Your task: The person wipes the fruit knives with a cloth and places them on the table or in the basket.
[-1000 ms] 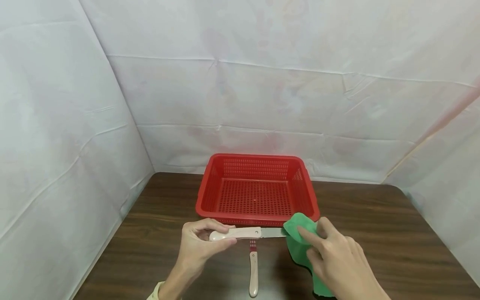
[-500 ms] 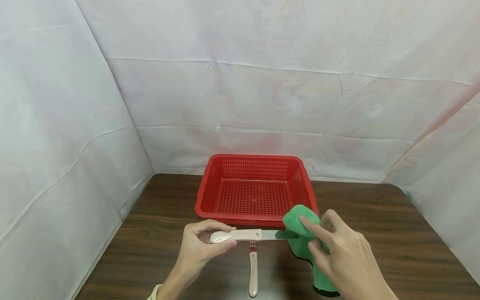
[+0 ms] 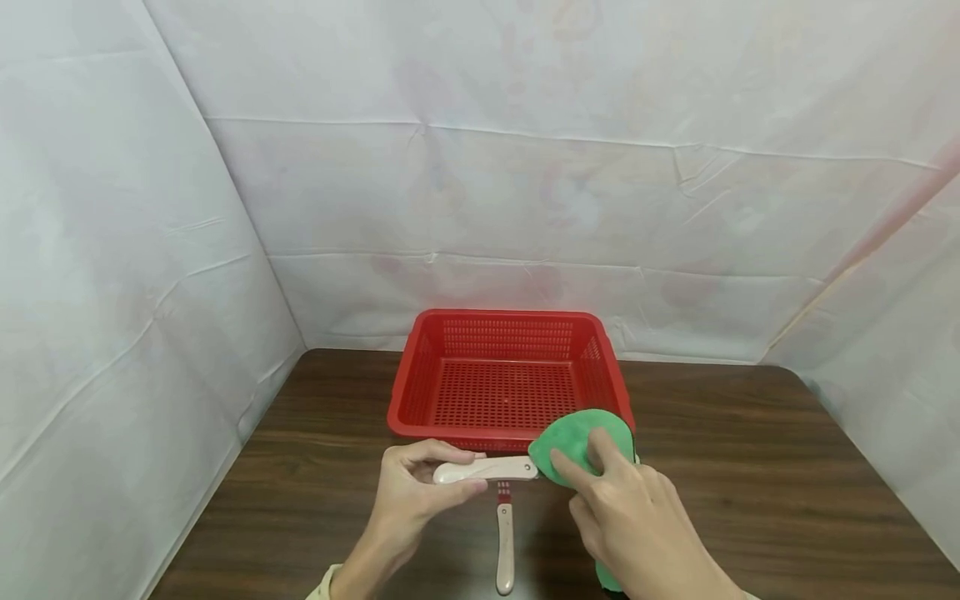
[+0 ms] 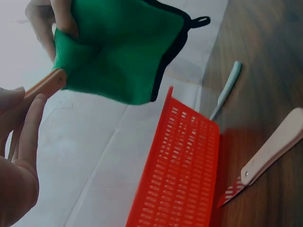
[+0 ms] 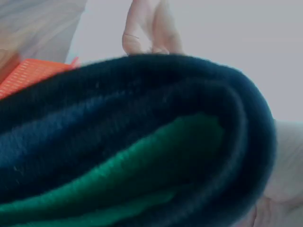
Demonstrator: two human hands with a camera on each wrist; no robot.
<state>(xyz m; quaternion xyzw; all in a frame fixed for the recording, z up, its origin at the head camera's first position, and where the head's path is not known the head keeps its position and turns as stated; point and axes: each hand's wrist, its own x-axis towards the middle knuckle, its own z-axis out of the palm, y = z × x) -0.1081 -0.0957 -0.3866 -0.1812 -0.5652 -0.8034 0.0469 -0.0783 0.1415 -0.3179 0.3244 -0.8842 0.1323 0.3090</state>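
Note:
My left hand (image 3: 408,492) holds a folding knife by its cream handle (image 3: 486,469), which points right, level above the table. A green cloth (image 3: 573,437) with a black edge and a small loop covers the blade, so the blade is hidden. My right hand (image 3: 630,508) grips this cloth around the blade, its fingers close to the handle's end. In the left wrist view the cloth (image 4: 123,52) hangs spread beside the handle (image 4: 52,84). Folded black edging fills much of the right wrist view. A second cream-handled knife (image 3: 505,546) lies on the table below.
A red perforated basket (image 3: 510,396) stands behind the hands, with nothing seen in it. Another knife with a pale handle (image 4: 229,85) lies by the basket in the left wrist view. White sheets (image 3: 480,183) hang around the dark wooden table (image 3: 750,450).
My right hand has moved left with the cloth, along the blade up to the handle. The blade, partly bare before, is now covered. My left hand has shifted slightly right.

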